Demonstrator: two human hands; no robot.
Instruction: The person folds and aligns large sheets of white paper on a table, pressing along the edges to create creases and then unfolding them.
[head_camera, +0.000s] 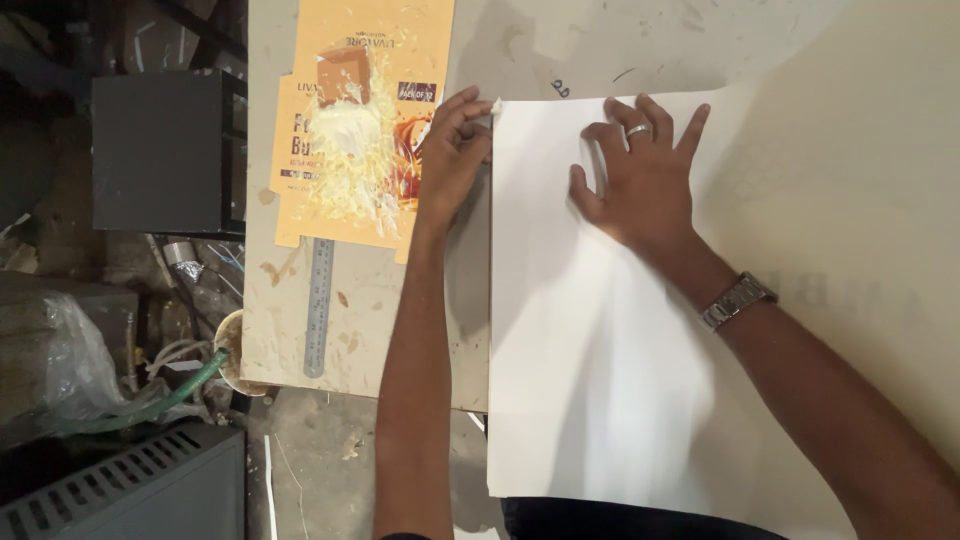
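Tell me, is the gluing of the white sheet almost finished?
Partly. A glue pile is already spread over the orange carton, so that is ready. Now the right hand presses the white sheet flat while the left hand pinches its top corner. No glue shows on the sheet, and the ruler lies unused.

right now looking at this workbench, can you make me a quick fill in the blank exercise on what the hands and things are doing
1. The right hand lies flat with fingers spread on a large ____ sheet.
2. The left hand pinches the sheet at its top-left ____.
3. A metal ____ sticks out from under the orange flattened carton.
4. A wristwatch sits on the ____ arm.

Missing words: white; corner; ruler; right
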